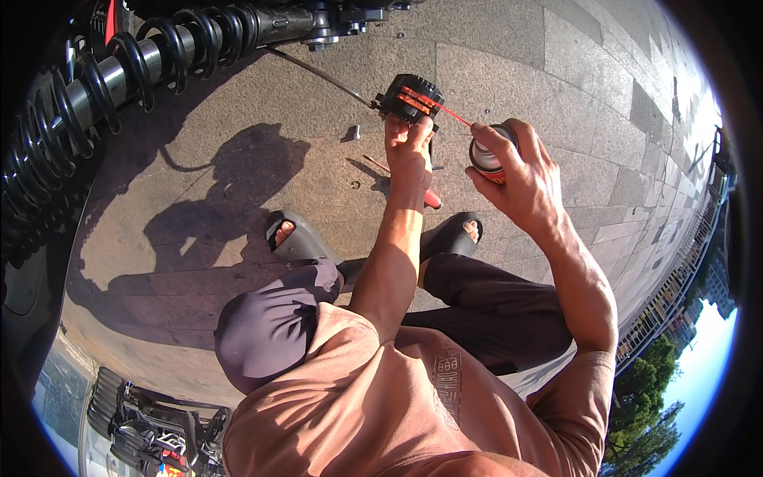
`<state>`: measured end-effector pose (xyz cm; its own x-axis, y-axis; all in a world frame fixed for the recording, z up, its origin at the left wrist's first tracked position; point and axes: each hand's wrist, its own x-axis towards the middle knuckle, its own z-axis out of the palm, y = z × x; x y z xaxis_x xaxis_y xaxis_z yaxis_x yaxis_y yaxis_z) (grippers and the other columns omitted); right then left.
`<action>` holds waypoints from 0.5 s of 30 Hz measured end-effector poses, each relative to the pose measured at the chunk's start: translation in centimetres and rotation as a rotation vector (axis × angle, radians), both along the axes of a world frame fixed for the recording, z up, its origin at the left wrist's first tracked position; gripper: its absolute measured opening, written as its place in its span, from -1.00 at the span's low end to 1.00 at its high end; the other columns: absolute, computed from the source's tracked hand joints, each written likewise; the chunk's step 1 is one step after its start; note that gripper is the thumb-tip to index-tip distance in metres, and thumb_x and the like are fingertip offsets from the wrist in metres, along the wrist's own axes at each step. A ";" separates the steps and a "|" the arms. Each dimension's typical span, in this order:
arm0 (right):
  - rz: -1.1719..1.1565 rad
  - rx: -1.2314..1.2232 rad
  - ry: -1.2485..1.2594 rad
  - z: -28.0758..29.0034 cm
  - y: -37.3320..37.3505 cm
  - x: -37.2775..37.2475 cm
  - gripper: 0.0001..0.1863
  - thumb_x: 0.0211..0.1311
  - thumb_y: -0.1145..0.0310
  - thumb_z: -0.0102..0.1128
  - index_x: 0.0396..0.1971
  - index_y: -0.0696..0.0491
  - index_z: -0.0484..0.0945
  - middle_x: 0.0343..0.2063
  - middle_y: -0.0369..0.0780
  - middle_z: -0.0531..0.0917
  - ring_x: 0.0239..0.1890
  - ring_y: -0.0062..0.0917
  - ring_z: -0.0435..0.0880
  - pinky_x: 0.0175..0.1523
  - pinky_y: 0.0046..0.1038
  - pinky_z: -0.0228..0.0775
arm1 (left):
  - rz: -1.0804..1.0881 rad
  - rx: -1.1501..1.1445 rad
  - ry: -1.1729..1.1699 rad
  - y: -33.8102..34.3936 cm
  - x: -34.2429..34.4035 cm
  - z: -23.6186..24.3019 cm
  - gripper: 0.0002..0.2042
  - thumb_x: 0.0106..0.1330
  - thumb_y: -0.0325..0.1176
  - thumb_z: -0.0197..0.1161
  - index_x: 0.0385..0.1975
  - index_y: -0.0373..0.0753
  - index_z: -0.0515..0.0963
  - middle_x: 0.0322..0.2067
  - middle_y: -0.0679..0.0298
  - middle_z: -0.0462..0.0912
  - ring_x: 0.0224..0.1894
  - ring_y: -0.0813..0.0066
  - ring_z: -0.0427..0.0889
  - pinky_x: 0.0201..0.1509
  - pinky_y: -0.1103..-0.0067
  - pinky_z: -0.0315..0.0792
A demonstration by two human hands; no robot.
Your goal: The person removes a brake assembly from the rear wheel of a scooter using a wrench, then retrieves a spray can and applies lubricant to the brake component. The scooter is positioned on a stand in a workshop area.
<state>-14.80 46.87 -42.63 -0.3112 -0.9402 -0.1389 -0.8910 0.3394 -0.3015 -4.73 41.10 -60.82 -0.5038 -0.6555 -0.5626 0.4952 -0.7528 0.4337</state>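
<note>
My left hand [408,147] holds up a black brake caliper [404,89] with orange parts in its slot; fingers are wrapped round its near side. A dark hose [318,73] runs from the caliper to the machinery at the upper left. In my right hand [523,179] is a spray can [491,151], with the index finger at its top. The can's thin red straw [455,114] points left into the caliper's slot. Whether any spray comes out, I cannot tell.
A large black coil spring [135,70] on a shock absorber fills the upper left. On the paving lie a bolt [352,133], a small dark ring [355,184] and a red-handled tool [431,199], partly behind my left forearm. My sandalled feet stand just below.
</note>
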 end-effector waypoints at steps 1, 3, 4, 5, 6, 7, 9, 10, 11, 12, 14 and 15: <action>0.000 0.000 -0.001 0.0 0.0 0.0 -0.36 -0.12 0.26 0.41 0.07 -0.23 0.39 -0.15 -0.08 0.46 -0.18 -0.23 0.58 -0.22 -0.29 0.53 | 0.000 -0.002 -0.001 0.0 0.0 0.0 -0.67 0.20 -0.54 0.21 -0.04 -0.11 0.42 -0.15 0.41 0.52 -0.10 0.58 0.46 -0.01 0.51 0.37; -0.002 0.002 -0.003 0.0 -0.1 0.0 -0.36 -0.12 0.26 0.40 0.07 -0.23 0.39 -0.15 -0.08 0.46 -0.19 -0.23 0.58 -0.23 -0.29 0.53 | 0.006 0.004 -0.001 0.0 0.0 0.0 -0.67 0.20 -0.54 0.20 -0.04 -0.11 0.43 -0.15 0.41 0.52 -0.10 0.58 0.46 -0.01 0.51 0.36; -0.002 0.003 -0.005 0.0 -0.1 0.0 -0.36 -0.12 0.26 0.40 0.06 -0.23 0.39 -0.15 -0.08 0.46 -0.19 -0.23 0.58 -0.23 -0.30 0.53 | 0.009 0.007 -0.001 0.0 0.0 0.0 -0.67 0.20 -0.54 0.20 -0.04 -0.10 0.43 -0.15 0.42 0.52 -0.10 0.58 0.46 -0.01 0.51 0.36; -0.003 0.004 -0.006 0.0 -0.1 0.0 -0.36 -0.12 0.27 0.40 0.06 -0.23 0.40 -0.16 -0.09 0.46 -0.19 -0.23 0.58 -0.23 -0.30 0.53 | 0.011 0.009 -0.003 0.0 0.0 0.1 -0.67 0.20 -0.54 0.20 -0.04 -0.10 0.43 -0.15 0.42 0.52 -0.10 0.58 0.46 -0.01 0.51 0.36; -0.003 0.002 -0.004 0.0 -0.1 0.1 -0.36 -0.12 0.27 0.41 0.06 -0.23 0.40 -0.16 -0.09 0.46 -0.19 -0.24 0.58 -0.23 -0.30 0.54 | 0.013 0.012 -0.006 0.0 0.0 0.1 -0.67 0.20 -0.55 0.20 -0.04 -0.10 0.43 -0.15 0.42 0.52 -0.10 0.58 0.46 -0.01 0.51 0.36; -0.002 0.000 -0.003 0.0 -0.1 0.1 -0.36 -0.13 0.27 0.41 0.06 -0.23 0.40 -0.16 -0.09 0.46 -0.20 -0.24 0.58 -0.23 -0.30 0.54 | 0.015 0.014 -0.008 0.1 -0.1 0.1 -0.67 0.20 -0.55 0.20 -0.04 -0.10 0.43 -0.15 0.42 0.52 -0.10 0.58 0.46 -0.01 0.52 0.36; -0.005 -0.006 0.002 0.1 -0.2 0.1 -0.37 -0.13 0.27 0.41 0.06 -0.23 0.41 -0.17 -0.10 0.47 -0.20 -0.25 0.58 -0.23 -0.31 0.54 | 0.011 0.013 -0.011 0.1 0.0 0.1 -0.67 0.20 -0.54 0.20 -0.04 -0.09 0.43 -0.15 0.42 0.52 -0.10 0.59 0.46 -0.01 0.53 0.35; -0.007 -0.010 0.005 0.1 -0.2 0.1 -0.37 -0.14 0.27 0.41 0.05 -0.23 0.41 -0.17 -0.10 0.47 -0.20 -0.25 0.58 -0.24 -0.31 0.54 | 0.014 0.011 -0.008 0.1 0.0 0.0 -0.67 0.20 -0.54 0.21 -0.04 -0.09 0.43 -0.15 0.43 0.52 -0.10 0.60 0.46 -0.01 0.53 0.35; -0.010 -0.009 0.019 0.1 -0.2 0.1 -0.37 -0.14 0.27 0.41 0.05 -0.23 0.41 -0.18 -0.10 0.47 -0.20 -0.25 0.58 -0.24 -0.32 0.54 | 0.010 0.004 -0.012 0.1 0.0 0.0 -0.67 0.20 -0.53 0.21 -0.04 -0.09 0.43 -0.15 0.43 0.52 -0.11 0.60 0.46 -0.02 0.54 0.35; -0.009 -0.025 0.007 0.2 -0.3 0.1 -0.36 -0.15 0.27 0.41 0.05 -0.22 0.42 -0.18 -0.10 0.48 -0.21 -0.25 0.58 -0.24 -0.32 0.54 | 0.010 -0.004 -0.010 0.1 0.0 -0.1 -0.67 0.20 -0.53 0.21 -0.05 -0.09 0.43 -0.15 0.43 0.52 -0.11 0.60 0.46 -0.02 0.54 0.35; -0.008 -0.041 0.014 0.3 -0.4 0.1 -0.36 -0.16 0.28 0.42 0.05 -0.22 0.42 -0.19 -0.11 0.48 -0.21 -0.25 0.59 -0.24 -0.33 0.54 | 0.009 -0.017 -0.008 0.1 0.0 -0.2 -0.67 0.20 -0.52 0.22 -0.05 -0.09 0.43 -0.16 0.44 0.52 -0.11 0.61 0.47 -0.02 0.55 0.35; -0.008 -0.050 -0.001 0.4 -0.4 0.1 -0.35 -0.16 0.28 0.42 0.05 -0.21 0.42 -0.20 -0.11 0.48 -0.21 -0.25 0.59 -0.24 -0.33 0.53 | 0.008 -0.020 -0.008 0.0 0.0 -0.3 -0.67 0.19 -0.51 0.22 -0.05 -0.09 0.43 -0.16 0.44 0.52 -0.11 0.62 0.47 -0.02 0.55 0.35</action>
<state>-14.75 46.47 -42.21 -0.3183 -0.9435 -0.0922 -0.8883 0.3308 -0.3187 -4.70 41.14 -61.10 -0.4944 -0.6706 -0.5530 0.4977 -0.7400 0.4525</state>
